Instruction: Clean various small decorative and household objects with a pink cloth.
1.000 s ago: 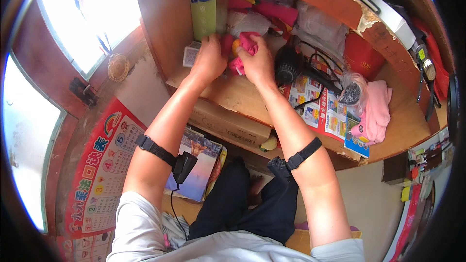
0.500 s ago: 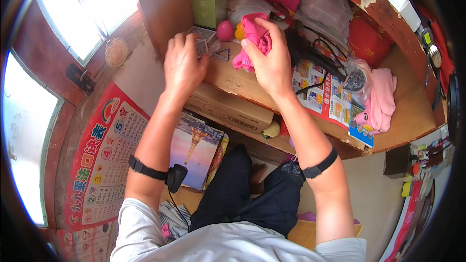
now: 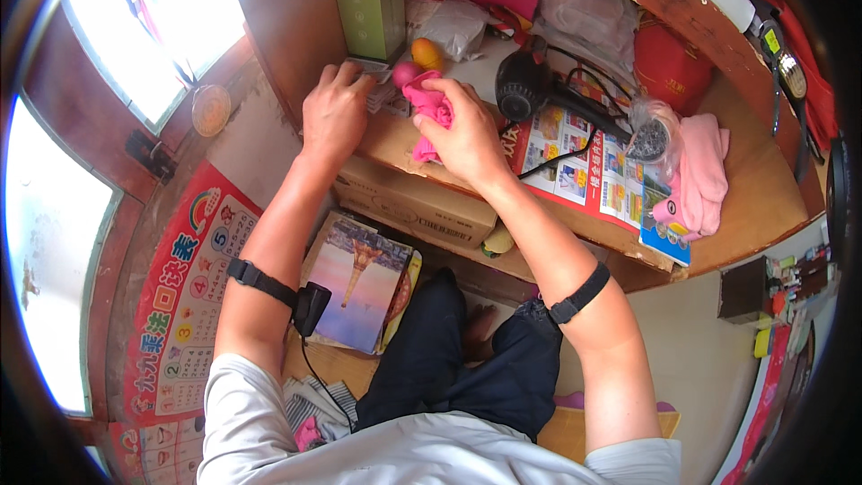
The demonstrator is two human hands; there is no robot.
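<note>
Upper centre of the frame, the right hand (image 3: 462, 139) is clamped on a pink cloth (image 3: 429, 108) above the desk (image 3: 754, 207), while the left hand (image 3: 334, 112) rests, fingers spread, on what looks like 1 small card pack (image 3: 382, 94).

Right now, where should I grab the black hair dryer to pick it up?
Grip the black hair dryer by its handle, the slim part pointing right over the leaflets. Come from above on the right; its fat round body looks harder to close a hand around.

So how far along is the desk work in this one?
Early, judging by the clutter. The right hand grips a pink cloth on the desk; the left hand rests on small cards. The hair dryer, leaflets and pink garment lie scattered.
</note>
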